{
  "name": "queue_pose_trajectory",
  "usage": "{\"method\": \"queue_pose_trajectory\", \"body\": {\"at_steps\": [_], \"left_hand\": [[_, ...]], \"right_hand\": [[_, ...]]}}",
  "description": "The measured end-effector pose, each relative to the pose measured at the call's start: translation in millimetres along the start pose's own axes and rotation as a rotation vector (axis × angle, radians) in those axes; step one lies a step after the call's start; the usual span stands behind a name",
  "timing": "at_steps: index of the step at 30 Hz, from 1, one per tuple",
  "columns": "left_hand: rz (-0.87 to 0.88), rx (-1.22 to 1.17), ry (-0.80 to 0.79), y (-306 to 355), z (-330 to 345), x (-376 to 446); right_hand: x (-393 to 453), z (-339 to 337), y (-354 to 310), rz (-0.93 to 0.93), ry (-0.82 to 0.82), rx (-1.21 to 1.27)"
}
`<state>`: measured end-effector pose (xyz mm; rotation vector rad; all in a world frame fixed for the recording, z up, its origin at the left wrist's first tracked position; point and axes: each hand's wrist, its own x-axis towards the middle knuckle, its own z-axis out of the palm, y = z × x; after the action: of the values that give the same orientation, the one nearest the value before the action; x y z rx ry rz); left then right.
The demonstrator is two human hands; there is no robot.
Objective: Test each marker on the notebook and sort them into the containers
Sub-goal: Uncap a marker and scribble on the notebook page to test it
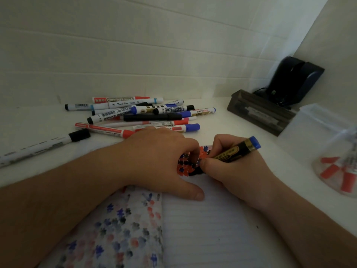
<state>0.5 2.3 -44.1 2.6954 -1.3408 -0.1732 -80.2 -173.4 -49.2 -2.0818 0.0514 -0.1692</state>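
Observation:
An open lined notebook (pixel 208 225) lies before me, its left page covered in red, blue and black test marks. My right hand (pixel 231 171) grips a black-and-gold marker with a blue end (pixel 237 150), tip down on the top of the right page among red, blue and black scribbles (pixel 188 165). My left hand (pixel 160 159) rests flat on the notebook, fingers curled beside the marker tip. A pile of whiteboard markers (pixel 146 114) lies behind my hands. A clear container (pixel 340 171) at right holds red-capped markers.
A dark brown tray (pixel 258 115) with a marker in it sits at the back right, in front of a black device (pixel 295 82). A clear plastic box (pixel 316 128) stands beside it. A long marker with a black cap (pixel 46 145) lies at left. White walls enclose the desk.

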Motion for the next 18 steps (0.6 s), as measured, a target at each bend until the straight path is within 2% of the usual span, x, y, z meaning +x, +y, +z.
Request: {"method": "queue_pose_trajectory", "body": {"at_steps": [6,13,15,18], "left_hand": [[-0.006,-0.008,-0.013,-1,0,0],[-0.017,-0.021,-0.017,0,-1,-2],[-0.014,-0.049,-0.015,0,-2,-3],[-0.006,-0.13,-0.007,1,-4,-4]], "right_hand": [[2,0,4,0.027,0.038,0.007],[2,-2,4,0.026,-0.002,0.013],[2,-4,5,0.017,0.011,0.096],[3,-11,7,-0.031,0.018,0.35]]}}
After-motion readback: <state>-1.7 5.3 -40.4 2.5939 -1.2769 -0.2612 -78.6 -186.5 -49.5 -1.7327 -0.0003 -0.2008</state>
